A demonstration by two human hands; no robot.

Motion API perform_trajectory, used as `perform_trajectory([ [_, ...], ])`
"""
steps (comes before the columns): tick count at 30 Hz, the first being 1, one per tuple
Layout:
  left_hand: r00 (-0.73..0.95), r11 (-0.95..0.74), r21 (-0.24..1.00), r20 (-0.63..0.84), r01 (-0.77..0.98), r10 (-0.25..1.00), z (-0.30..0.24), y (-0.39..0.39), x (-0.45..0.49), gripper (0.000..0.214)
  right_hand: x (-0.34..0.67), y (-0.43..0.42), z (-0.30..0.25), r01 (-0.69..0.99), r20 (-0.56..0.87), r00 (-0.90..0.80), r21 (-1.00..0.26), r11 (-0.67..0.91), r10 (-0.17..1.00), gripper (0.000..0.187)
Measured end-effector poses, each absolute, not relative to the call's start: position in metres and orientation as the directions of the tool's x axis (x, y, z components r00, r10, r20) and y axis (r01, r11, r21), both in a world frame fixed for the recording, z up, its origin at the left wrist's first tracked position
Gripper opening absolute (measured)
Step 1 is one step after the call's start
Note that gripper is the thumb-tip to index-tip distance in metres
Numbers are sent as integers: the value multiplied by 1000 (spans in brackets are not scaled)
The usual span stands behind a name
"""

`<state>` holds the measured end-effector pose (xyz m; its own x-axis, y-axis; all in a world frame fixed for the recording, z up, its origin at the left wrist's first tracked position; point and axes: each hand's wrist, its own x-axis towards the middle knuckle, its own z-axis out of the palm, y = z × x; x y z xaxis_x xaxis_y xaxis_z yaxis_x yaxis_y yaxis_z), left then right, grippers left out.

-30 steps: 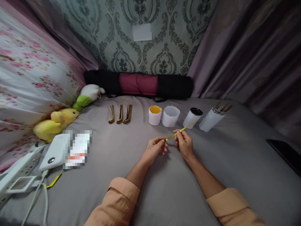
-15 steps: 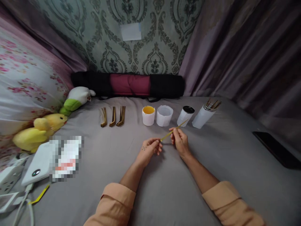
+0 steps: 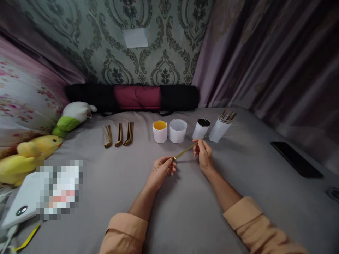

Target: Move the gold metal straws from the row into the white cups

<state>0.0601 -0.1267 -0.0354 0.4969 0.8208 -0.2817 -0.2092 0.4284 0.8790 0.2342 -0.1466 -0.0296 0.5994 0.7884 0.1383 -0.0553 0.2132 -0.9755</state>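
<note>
A thin gold straw (image 3: 184, 151) is held between both hands above the grey bedsheet (image 3: 185, 211). My left hand (image 3: 162, 168) pinches its near end, fingers closed. My right hand (image 3: 203, 155) pinches the straw further along, its far tip pointing at the cups. Behind the hands stands a row of white cups: one with a yellow inside (image 3: 160, 131), an empty white one (image 3: 178, 130), a tilted one with a black inside (image 3: 201, 128), and a tilted one holding several gold straws (image 3: 221, 126). Three bent gold straws (image 3: 119, 134) lie to the left.
A black and maroon roll bag (image 3: 132, 97) lies along the patterned wall. Yellow (image 3: 23, 157) and green-white (image 3: 71, 118) plush toys sit at the left, with a white power bank (image 3: 18, 204) nearer. A dark phone (image 3: 296, 164) lies at the right by the curtain.
The view has turned to the right, so everything has slid left in the picture. Both hands keep the same pinch on the straw, held a little higher and further from me.
</note>
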Motion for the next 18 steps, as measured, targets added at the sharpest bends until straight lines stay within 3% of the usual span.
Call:
perform_trajectory([
  [18, 498, 429, 880, -283, -205, 819, -39, -127, 59, 36, 257, -149, -18, -43, 188, 684, -954, 296, 705, 30],
])
